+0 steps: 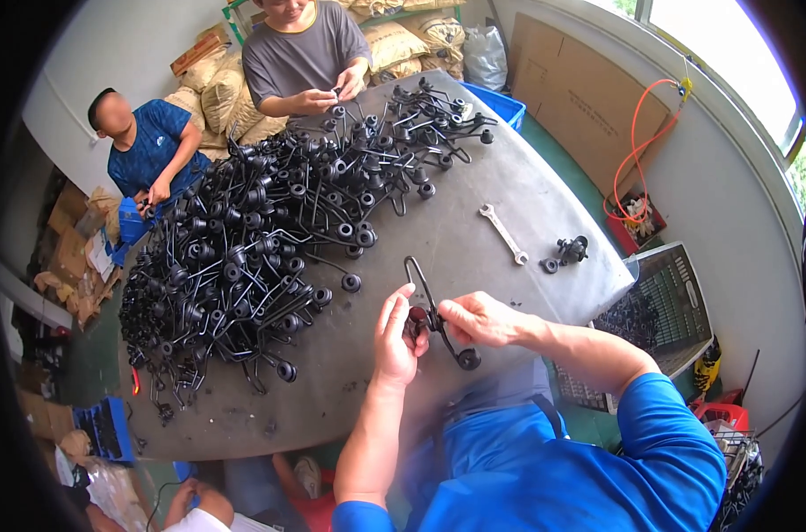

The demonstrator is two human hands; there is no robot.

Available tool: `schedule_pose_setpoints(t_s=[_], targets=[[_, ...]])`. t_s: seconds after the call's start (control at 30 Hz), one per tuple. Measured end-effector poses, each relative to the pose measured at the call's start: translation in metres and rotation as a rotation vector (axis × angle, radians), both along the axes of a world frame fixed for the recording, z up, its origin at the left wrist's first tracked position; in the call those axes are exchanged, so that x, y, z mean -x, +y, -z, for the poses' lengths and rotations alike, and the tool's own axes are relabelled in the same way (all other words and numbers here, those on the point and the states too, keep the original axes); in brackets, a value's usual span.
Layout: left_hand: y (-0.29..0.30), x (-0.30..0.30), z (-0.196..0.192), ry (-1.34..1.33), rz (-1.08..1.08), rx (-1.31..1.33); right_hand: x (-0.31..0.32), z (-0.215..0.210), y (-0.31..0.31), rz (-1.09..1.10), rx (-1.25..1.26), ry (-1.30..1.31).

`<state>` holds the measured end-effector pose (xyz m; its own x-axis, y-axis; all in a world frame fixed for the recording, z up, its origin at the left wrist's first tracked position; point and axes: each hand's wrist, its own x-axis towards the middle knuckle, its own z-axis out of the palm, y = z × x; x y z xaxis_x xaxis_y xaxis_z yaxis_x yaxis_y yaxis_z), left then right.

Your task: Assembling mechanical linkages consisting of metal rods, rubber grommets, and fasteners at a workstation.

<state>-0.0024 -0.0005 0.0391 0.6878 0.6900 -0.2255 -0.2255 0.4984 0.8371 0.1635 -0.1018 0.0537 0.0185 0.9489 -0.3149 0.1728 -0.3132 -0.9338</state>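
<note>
Above the near edge of the metal table (527, 306), my left hand (396, 344) is closed round a bent black rod (419, 273) and a dark red-brown round piece (416, 316) beside it. The rod's looped end points away from me, and a round black bushing (468, 358) sits at its near end. My right hand (479, 319) pinches the rod's middle from the right; whether a small part lies between its fingers is hidden. To the left, a large heap of similar black rods with bushings (243, 230) covers much of the table.
A wrench (504, 234) and a few black rubber parts (571, 249) lie to the right. One person (305, 53) works across the table, another (155, 146) at the far left. A grey crate (687, 293) stands right, below an orange hose (635, 151).
</note>
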Motion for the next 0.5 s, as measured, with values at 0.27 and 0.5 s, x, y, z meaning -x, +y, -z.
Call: schedule_pose_setpoints(t_s=[0.27, 0.5], targets=[[0.000, 0.002, 0.003, -0.019, -0.022, 0.029, 0.000, 0.002, 0.003, 0.070, -0.061, -0.045], [0.000, 0.000, 0.000, -0.015, -0.015, 0.040, 0.003, -0.003, 0.001, 0.051, -0.075, -0.047]])
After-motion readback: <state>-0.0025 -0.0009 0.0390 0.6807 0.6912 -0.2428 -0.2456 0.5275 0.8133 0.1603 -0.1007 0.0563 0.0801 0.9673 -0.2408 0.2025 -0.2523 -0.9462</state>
